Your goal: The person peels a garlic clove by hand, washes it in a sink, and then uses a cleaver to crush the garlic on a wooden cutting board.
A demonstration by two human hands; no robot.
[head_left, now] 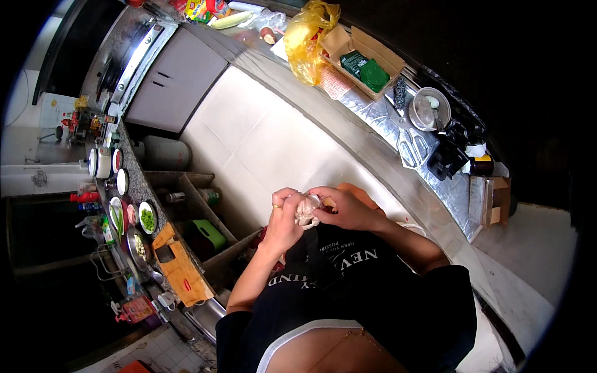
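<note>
Two hands meet at the frame's centre, over your black shirt (348,292): your left hand (283,221), at nine o'clock, and right hand (348,208), at three, both pinch a pale, papery garlic bulb (306,210). Skin looks mostly on; peeling seems barely begun.

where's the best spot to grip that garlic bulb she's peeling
Probably around its round body, from the left, as the left hand does. The garlic bulb sits between both hands, and the right hand works its top, so that side should stay free.
</note>
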